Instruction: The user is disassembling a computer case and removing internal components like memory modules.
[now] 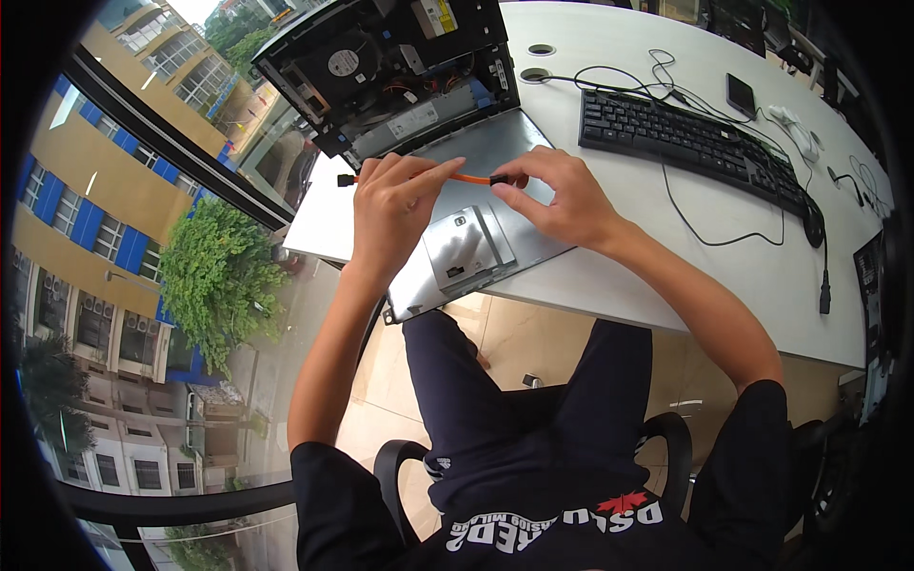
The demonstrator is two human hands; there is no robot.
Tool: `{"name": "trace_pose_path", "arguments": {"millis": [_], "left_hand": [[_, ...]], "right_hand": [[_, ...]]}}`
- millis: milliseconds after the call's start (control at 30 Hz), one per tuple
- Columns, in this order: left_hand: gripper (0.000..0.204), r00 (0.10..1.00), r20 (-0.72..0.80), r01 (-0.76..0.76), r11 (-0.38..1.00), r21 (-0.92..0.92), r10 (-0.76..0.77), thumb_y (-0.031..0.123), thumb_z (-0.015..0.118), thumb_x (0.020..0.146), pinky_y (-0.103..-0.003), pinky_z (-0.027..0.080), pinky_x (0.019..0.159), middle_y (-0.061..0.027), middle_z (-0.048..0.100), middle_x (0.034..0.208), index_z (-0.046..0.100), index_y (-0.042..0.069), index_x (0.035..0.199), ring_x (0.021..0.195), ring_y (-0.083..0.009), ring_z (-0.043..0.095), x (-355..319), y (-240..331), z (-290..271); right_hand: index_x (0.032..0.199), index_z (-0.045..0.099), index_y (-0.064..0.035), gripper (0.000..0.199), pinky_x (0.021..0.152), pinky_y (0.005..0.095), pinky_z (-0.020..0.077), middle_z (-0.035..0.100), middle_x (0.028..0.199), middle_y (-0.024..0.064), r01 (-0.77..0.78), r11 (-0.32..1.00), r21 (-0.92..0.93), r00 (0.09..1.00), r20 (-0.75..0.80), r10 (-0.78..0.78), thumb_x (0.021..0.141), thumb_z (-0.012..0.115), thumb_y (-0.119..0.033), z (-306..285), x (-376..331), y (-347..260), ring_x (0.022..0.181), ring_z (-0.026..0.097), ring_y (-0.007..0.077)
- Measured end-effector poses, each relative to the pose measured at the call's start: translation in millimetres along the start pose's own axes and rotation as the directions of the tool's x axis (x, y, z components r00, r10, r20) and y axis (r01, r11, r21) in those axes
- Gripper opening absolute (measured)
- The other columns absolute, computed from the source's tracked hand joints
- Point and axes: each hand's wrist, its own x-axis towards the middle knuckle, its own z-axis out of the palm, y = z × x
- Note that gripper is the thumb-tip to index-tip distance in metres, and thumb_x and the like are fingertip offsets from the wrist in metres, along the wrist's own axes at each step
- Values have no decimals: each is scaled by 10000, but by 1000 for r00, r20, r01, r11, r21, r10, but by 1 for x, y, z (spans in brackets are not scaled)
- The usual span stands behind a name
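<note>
An orange SATA cable (471,178) with black plugs at both ends is stretched between my hands. My left hand (392,202) is closed around its left part, and one black plug (346,181) sticks out past the fingers on the left. Thumb and fingertips of my right hand (557,195) pinch the other plug (499,179). Below the cable lies a silver metal side panel (528,228), flat on the table. Just beyond it stands an opened black desktop computer case (400,71), its fan, wires and drive parts showing.
To the right on the white table (562,24) are a black keyboard (685,143), a mouse (812,226), a phone (740,96) and loose black cables. A power cord plug (825,300) lies near the front edge. The window (171,285) is at the left.
</note>
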Motion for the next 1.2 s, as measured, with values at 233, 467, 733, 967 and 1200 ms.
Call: {"name": "trace_pose_path", "arguments": {"millis": [233,467,733,967,1200], "left_hand": [[269,995,46,90,981,-172,-83,216,896,787,-304,419,760,30,680,785,819,137,1033,733,-127,551,7,17,6],[238,997,-61,37,996,-79,-42,304,924,749,-300,343,701,49,607,677,787,129,832,656,-112,480,20,29,12],[266,999,-33,34,998,-53,-36,311,929,747,-306,347,700,41,599,651,744,119,737,639,-116,478,14,29,12],[255,998,-25,59,993,-103,-62,284,920,768,-309,359,690,21,615,668,738,105,770,652,-129,495,13,30,15],[280,997,-21,67,991,-115,-70,244,911,790,-296,417,691,-8,652,738,693,69,793,689,-134,546,12,29,18]], "right_hand": [[1005,780,-49,167,749,358,519,740,869,76,56,991,-122,989,-129,-71,905,764,-181,-8,-12,0,796,675,230],[978,785,-66,140,757,357,514,729,823,50,107,978,-177,972,-186,-140,888,775,-172,-13,-12,-5,783,667,221],[962,791,-67,145,744,355,518,729,810,45,128,972,-196,969,-184,-165,890,777,-193,-11,-14,-2,765,671,216],[958,797,-67,157,747,347,522,734,813,42,118,976,-182,973,-175,-150,887,780,-207,-11,-14,-4,759,672,212],[939,800,-70,154,732,350,523,733,810,47,143,969,-200,964,-194,-182,887,782,-214,-12,-14,-1,755,664,216]]}}
